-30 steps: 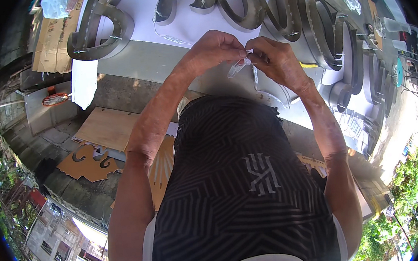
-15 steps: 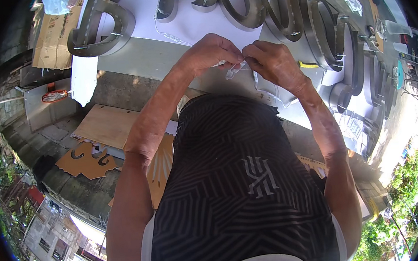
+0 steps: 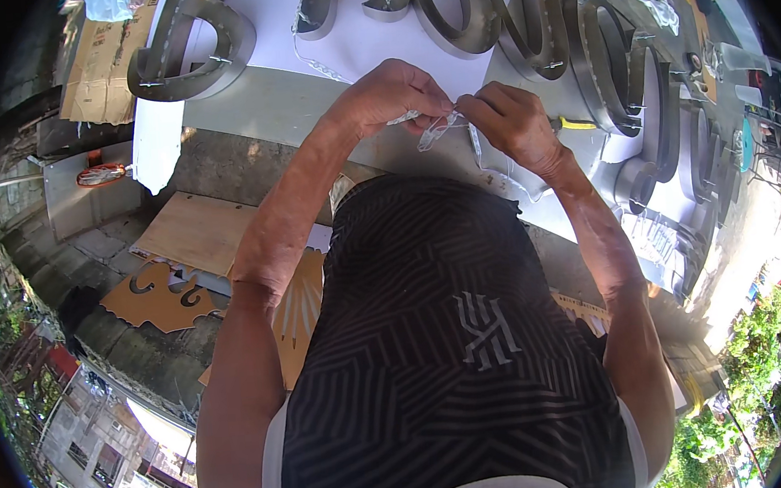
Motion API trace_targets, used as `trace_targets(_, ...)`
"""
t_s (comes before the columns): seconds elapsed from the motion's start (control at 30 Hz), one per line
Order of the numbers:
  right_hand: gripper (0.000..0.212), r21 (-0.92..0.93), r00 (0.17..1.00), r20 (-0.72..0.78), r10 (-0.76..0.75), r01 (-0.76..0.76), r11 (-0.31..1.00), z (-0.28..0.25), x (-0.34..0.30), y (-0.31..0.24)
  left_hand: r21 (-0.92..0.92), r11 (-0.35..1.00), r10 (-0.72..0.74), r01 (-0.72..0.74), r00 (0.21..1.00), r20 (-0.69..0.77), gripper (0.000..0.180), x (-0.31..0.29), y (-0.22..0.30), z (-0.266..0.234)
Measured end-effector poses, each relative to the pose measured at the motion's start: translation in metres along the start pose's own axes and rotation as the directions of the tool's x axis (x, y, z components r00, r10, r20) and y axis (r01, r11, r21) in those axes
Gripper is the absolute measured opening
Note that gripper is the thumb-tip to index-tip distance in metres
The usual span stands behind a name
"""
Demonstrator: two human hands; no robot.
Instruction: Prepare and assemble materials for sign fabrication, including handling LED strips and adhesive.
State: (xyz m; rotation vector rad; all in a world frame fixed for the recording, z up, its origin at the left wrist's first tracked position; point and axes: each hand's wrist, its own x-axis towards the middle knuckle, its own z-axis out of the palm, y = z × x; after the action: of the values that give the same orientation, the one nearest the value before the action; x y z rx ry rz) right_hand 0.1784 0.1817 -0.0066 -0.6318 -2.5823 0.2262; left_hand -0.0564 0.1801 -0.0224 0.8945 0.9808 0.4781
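Since a second ago, a white bit (image 3: pixel 403 117) has slid into sight under the left hand (image 3: pixel 397 95). This hand and the right hand (image 3: pixel 511 126) pinch a clear strip (image 3: pixel 435 136) between them, over the worktop (image 3: pixel 281 106), near gray metal shapes (image 3: pixel 471 39). Pulling too hard might snap it.

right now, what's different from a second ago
The right hand has shifted slightly toward the body, uncovering more of the yellow-handled tool. A white strip now shows under the left hand. Both hands still pinch at the clear strip; nothing visibly let go. The grey letter shapes stayed put.
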Motion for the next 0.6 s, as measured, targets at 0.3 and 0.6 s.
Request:
trace_targets(0.3,0.032,0.053,0.997,-0.072,-0.015,0.018,0.998,0.007,-0.004,-0.003,0.011,1.0,0.027,-0.027,1.0,0.002,0.019,-0.002,-0.001,0.002)
trace_targets(0.6,0.031,0.011,0.992,-0.12,-0.028,0.03,1.0,0.012,-0.009,-0.004,-0.106,0.993,0.044,-0.043,0.999,0.011,0.016,-0.001,-0.01,0.001)
